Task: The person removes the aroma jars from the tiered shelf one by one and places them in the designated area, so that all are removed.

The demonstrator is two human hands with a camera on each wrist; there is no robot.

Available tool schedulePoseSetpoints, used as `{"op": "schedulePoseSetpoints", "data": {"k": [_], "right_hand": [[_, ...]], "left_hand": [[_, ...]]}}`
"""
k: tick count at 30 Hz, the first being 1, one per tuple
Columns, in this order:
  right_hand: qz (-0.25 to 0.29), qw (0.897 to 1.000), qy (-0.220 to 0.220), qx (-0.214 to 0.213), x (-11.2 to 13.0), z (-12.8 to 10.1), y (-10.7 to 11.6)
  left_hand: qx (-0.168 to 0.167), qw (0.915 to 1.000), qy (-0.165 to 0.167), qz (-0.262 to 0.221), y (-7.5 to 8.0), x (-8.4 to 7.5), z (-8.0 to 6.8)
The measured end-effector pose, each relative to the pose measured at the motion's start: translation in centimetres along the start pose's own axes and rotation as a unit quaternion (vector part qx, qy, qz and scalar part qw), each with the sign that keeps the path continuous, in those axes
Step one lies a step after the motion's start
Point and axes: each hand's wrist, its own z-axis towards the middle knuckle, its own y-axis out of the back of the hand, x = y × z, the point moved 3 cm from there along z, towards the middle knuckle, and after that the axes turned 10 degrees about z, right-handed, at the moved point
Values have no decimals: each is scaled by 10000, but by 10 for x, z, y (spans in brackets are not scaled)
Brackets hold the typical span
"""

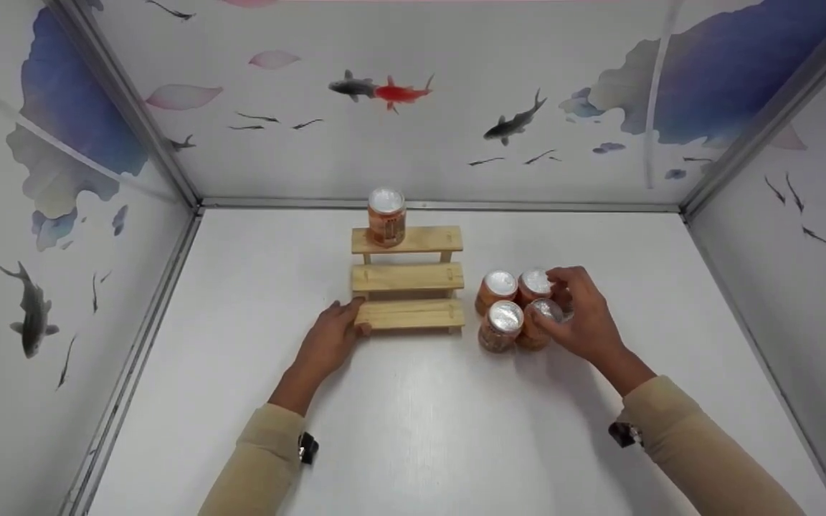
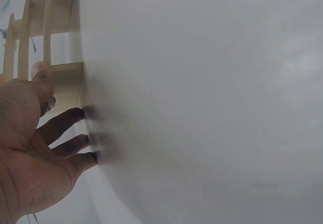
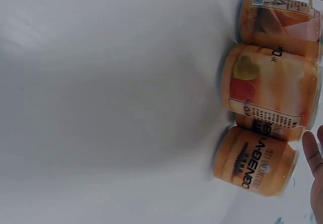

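White table (image 1: 413,430), fish-print walls: we are bracing the wooden step rack (image 1: 408,278) with our left hand (image 1: 328,342), fingers relaxed against its lowest step. Our right hand (image 1: 585,319) is curling round one of four clustered cans (image 1: 517,308); rigid, smooth, probably light, best gripped round the side.

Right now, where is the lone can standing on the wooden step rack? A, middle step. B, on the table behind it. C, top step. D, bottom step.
C: the lone can stands on the top step of the wooden step rack, and the two lower steps are bare.
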Motion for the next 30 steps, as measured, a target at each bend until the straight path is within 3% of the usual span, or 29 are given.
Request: {"op": "schedulePoseSetpoints", "data": {"k": [3,17,30], "right_hand": [[14,10000,52,32,7,13,-5],[-319,9978,0,590,43,82,-45],[-203,9953,-105,946,72,121,-84]], "left_hand": [[152,9997,169,83,14,-16,-7],[180,9995,245,42,15,-15,-6],[135,9996,242,82,13,-14,-7]]}}
